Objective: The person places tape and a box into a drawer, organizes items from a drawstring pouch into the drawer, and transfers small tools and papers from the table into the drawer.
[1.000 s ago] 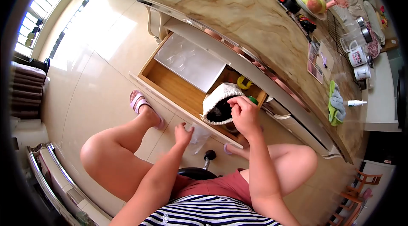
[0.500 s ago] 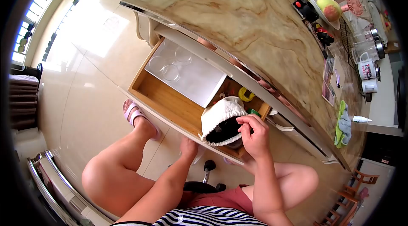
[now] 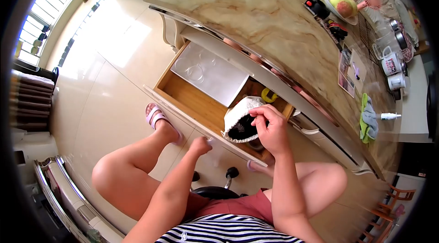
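Observation:
A white drawstring pouch (image 3: 238, 112) with a black inside stands in the open wooden drawer (image 3: 192, 101), its mouth facing me. Over the right side of its mouth is my right hand (image 3: 270, 128), with curled fingers and thumb together; whatever they hold is too small to tell. My left hand (image 3: 200, 146) is closed just outside the drawer front, on what looks like a thin clear plastic bag (image 3: 215, 154), faint and blurred. Behind the pouch lies a yellow ring-shaped object (image 3: 269, 95). A white tray (image 3: 210, 74) with clear rings fills the drawer's back left.
Above the drawer spreads a marble countertop (image 3: 238, 10). On it are a fruit bowl (image 3: 339, 5), a green and grey cloth (image 3: 368, 118), a small white bottle (image 3: 390, 116) and mugs (image 3: 391, 64). My knees flank the drawer front, with a wheeled stool base (image 3: 231, 173) below.
My left hand, with fingers apart a second ago, is now closed by the drawer front. My right hand stays by the pouch's mouth. The view has shifted slightly.

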Available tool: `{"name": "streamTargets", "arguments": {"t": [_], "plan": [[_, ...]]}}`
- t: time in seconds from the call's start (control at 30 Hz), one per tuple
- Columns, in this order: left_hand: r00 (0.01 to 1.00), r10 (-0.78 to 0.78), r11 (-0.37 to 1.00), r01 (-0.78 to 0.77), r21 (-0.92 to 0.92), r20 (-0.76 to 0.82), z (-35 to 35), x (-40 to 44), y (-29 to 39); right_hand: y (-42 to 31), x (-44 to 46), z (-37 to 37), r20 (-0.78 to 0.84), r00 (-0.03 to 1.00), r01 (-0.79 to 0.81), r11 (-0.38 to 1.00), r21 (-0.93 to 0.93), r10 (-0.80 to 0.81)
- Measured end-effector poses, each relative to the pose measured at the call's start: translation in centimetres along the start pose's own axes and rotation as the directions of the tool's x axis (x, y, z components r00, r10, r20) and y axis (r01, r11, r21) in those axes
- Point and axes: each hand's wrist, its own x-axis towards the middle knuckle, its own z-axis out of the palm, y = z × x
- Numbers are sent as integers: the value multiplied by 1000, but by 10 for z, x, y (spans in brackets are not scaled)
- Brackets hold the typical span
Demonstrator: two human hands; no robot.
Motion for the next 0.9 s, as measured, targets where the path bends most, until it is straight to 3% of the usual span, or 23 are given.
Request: {"name": "streamTargets", "arguments": {"t": [0.17, 0.27, 0.33, 0.4, 0.47, 0.53, 0.57, 0.6, 0.67, 0.77, 0.83, 0.9], "plan": [[995, -29, 999, 26, 36, 91, -54, -46, 8, -15, -4, -10, 52, 998, -32, 999, -13, 33], [973, 71, 966, -122, 230, 219, -88, -76, 25, -15, -8, -16, 96, 993, -68, 997, -46, 72], [967, 197, 943, -231, 238, 159, -110, -97, 34, -15, -13, -20, 119, 989, -82, 994, -75, 90], [974, 226, 967, -224, 120, -3, -132, -136, 60, -10, -19, -21, 200, 972, -112, 991, -76, 125], [968, 176, 959, -210, -191, -179, -142, -155, 77, -8, -26, -19, 213, 970, -100, 991, -87, 117], [886, 318, 851, -423, -310, -337, -141, -150, 83, -7, -33, -14, 272, 948, -143, 985, -97, 164], [884, 323, 850, -428, -307, -337, -137, -149, 87, -7, -37, -10, 274, 940, -197, 979, -55, 205], [873, 339, 749, -476, -461, -351, -132, -154, 98, -17, -39, -9, 299, 899, -334, 943, -7, 320], [850, 415, 498, -510, -701, -324, -114, -140, 100, -10, -47, 3, 219, 951, -229, 973, 18, 219], [860, 470, 263, -351, -899, -199, -85, -146, 121, -12, -55, 15, 155, 984, -93, 995, 30, 87], [866, 493, 212, -208, -955, -80, -68, -144, 125, -11, -54, 20, 131, 989, 68, 998, -18, -65], [810, 586, 110, -107, -988, -23, -59, -137, 126, 0, -52, 22, 95, 994, 54, 997, -47, -49]]}}
